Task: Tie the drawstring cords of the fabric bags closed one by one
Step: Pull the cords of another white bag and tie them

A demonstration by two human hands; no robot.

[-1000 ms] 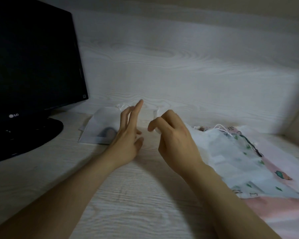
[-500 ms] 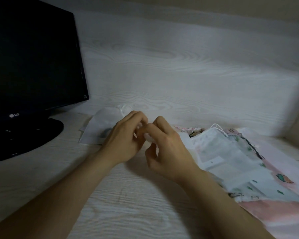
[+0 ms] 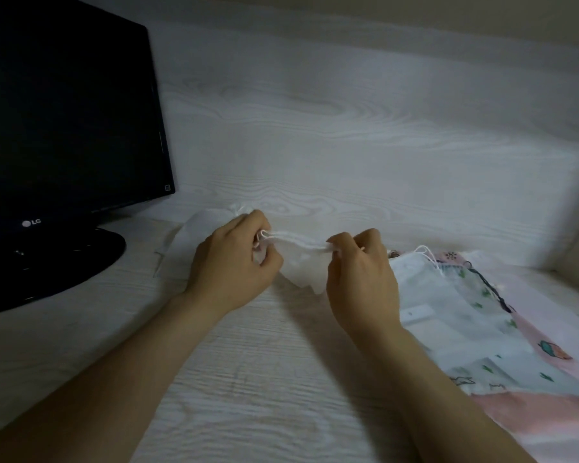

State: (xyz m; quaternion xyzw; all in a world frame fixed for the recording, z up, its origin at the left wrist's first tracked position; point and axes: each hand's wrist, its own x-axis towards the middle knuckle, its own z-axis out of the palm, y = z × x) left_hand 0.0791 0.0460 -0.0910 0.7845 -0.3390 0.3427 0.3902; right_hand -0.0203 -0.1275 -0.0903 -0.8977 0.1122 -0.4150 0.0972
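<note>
1. Drawstring cord (image 3: pixel 296 241): white, stretched nearly level between my two hands. It sits above the desk (image 3: pixel 248 379) and in front of the back panel (image 3: pixel 348 145).
2. Left hand (image 3: pixel 234 265): my fingers are curled and pinch the left end of the drawstring cord. A small loop of cord shows at the fingertips.
3. Right hand (image 3: pixel 361 275): my thumb and forefinger pinch the right end of the cord. The other fingers are curled in behind them.
4. White fabric bag (image 3: pixel 303 272): it hangs from the cord in the gap between my hands. Its lower corner points down toward the desk; I cannot tell whether it touches.
5. Second white bag (image 3: pixel 194 242): it lies flat on the desk behind my left hand, which partly hides it. Its gathered mouth points toward the back panel, near the monitor base (image 3: pixel 81 259).
6. Pile of bags (image 3: pixel 448 312): it lies on the desk just right of my right hand.
   - The top bag is translucent white, with a thin loose cord (image 3: pixel 427 253) looped at its mouth.
   - Under it lie fabric with green motifs and pink printed fabric (image 3: pixel 549 329).
7. Monitor (image 3: pixel 64 128): black, LG logo, screen dark, standing at the far left.
8. Desk and back panel: pale wood grain.
</note>
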